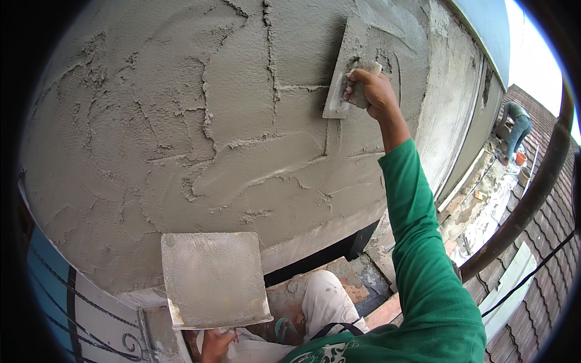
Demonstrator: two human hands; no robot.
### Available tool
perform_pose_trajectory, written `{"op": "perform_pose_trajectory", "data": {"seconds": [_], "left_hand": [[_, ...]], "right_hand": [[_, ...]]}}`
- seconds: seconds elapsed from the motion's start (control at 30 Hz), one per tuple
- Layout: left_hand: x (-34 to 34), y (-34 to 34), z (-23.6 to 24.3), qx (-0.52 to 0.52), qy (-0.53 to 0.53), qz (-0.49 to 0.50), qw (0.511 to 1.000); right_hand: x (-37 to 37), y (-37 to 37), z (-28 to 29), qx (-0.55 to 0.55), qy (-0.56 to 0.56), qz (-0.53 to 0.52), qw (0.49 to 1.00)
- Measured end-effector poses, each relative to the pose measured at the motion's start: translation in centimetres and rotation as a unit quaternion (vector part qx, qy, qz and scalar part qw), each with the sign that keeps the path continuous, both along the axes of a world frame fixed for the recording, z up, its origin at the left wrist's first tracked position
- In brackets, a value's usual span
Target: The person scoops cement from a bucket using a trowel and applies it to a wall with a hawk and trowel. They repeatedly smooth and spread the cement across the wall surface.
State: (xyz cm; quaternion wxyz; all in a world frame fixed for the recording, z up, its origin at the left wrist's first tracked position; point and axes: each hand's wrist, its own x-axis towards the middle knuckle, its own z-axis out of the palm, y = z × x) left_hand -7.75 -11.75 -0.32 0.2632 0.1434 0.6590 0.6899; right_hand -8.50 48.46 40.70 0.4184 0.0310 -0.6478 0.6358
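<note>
Nearest to the cam is the green sleeve [417,242] of the person, lower right of the frame, going up to the R hand [370,89] in the upper right. This hand is closed around the handle [367,68] of a flat trowel [341,68], w/ fingers wrapped. The trowel is in the upper right of the frame, against or v. near the damp-looking grey wall [157,163]; full contact I can't tell.

Lower left of centre, the L hand [216,346] is under a square, grey-smeared board [213,278]. Its fingers look curled to hold the board from below, but exact hold is mostly hidden.

Handling, my judgement: trowel is prob. light, thin & stiff w/ a little spring, slippery when wet; best hold is the handle, not the edges. Board seems stiff, not v. heavy, but may tip if loaded off-centre; so hold from under, near the middle. Coat on the wall looks soft, easy to mark.

Far right, a co-worker [518,124] bends near an orange bucket [520,158].
</note>
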Motion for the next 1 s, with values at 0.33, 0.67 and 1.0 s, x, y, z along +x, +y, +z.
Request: {"op": "perform_pose_trajectory", "data": {"seconds": [0.33, 0.67, 1.0], "left_hand": [[1.3, 0.7, 0.5, 0.03, 0.012, -0.009, 0.999], [2.5, -0.2, 0.5, 0.073, -0.014, 0.045, 0.996], [6.4, -3.2, 1.1, 0.136, -0.056, 0.152, 0.977]], "right_hand": [[-6.9, -18.1, -7.6, 0.264, -0.084, -0.244, 0.929], [-9.4, -28.7, -11.1, 0.367, -0.126, -0.227, 0.893], [-4.5, -25.5, -20.2, 0.507, -0.206, -0.159, 0.822]]}}
